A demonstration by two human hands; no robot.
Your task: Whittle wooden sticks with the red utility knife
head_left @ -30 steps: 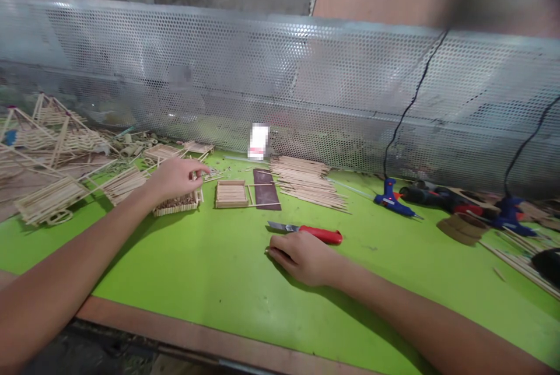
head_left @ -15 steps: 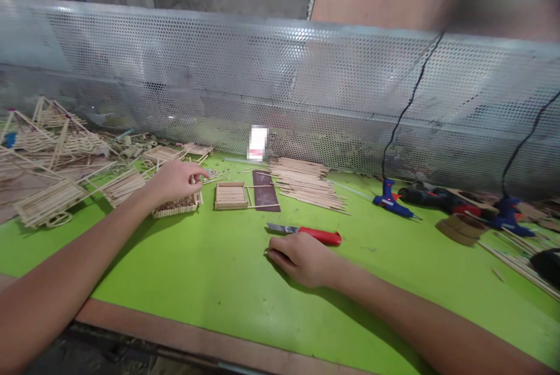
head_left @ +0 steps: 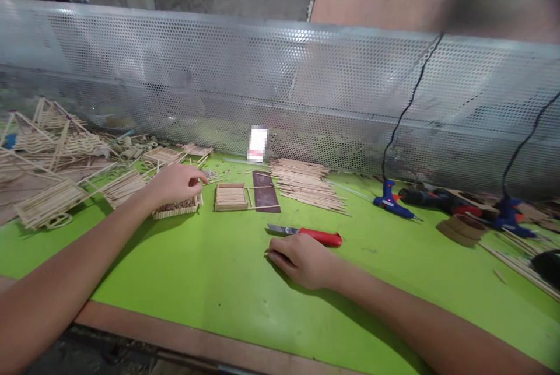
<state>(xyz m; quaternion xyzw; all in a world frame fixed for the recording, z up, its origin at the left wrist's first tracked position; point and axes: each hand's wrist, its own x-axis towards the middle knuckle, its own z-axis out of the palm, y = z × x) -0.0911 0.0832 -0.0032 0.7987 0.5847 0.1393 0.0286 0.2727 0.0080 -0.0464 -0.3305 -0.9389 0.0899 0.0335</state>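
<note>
My left hand (head_left: 175,184) reaches over a small flat tray of short sticks (head_left: 174,207), fingers bent down onto it; whether anything is pinched is hidden. A small wooden stick box (head_left: 230,196) lies just right of that hand, beside a dark brown strip (head_left: 265,189). My right hand (head_left: 303,259) rests palm down on the green table (head_left: 210,270), fingers curled loosely, holding nothing I can see. A red-handled knife (head_left: 312,235) lies just beyond its knuckles, blade pointing left.
A pile of long thin sticks (head_left: 308,183) lies behind the knife. Stick-built frames (head_left: 48,153) crowd the left. Blue glue guns (head_left: 391,201) with cables and a tape roll (head_left: 462,227) sit at right. A perforated metal screen (head_left: 280,95) backs the table.
My left hand has dipped slightly lower onto the stick tray. My right hand has stayed in place.
</note>
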